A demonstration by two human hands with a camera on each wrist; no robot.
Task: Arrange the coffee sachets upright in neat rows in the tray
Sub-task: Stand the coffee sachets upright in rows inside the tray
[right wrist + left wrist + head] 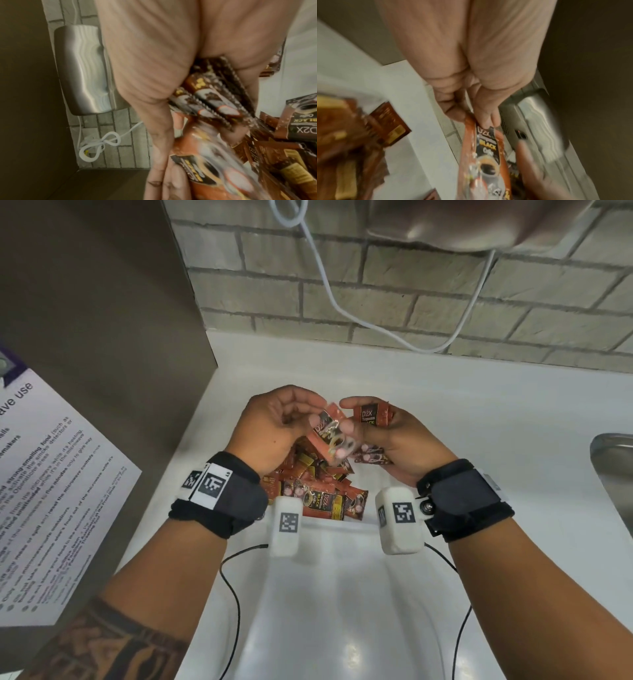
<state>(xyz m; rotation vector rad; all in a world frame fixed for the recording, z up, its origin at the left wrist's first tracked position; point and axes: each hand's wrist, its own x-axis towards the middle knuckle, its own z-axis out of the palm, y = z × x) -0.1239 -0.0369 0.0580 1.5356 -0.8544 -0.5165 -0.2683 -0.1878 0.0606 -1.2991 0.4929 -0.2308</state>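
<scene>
Orange-and-black coffee sachets (318, 494) lie in a loose heap at the far end of the white tray (325, 594). Above the heap my left hand (313, 421) pinches a single sachet (330, 436) by its top end; the same sachet (488, 155) hangs blurred below the fingers in the left wrist view. My right hand (368, 419) grips a small stack of sachets (373, 417) between thumb and fingers, their edges lined up (214, 97). The single sachet (214, 169) is against the right hand's fingers.
A metal cabinet side with a printed notice (51, 491) stands close on the left. Behind is a brick wall with a white cable (342, 313) and a steel dispenser (479, 227). A sink edge (613, 467) lies at the right of the white counter (479, 422).
</scene>
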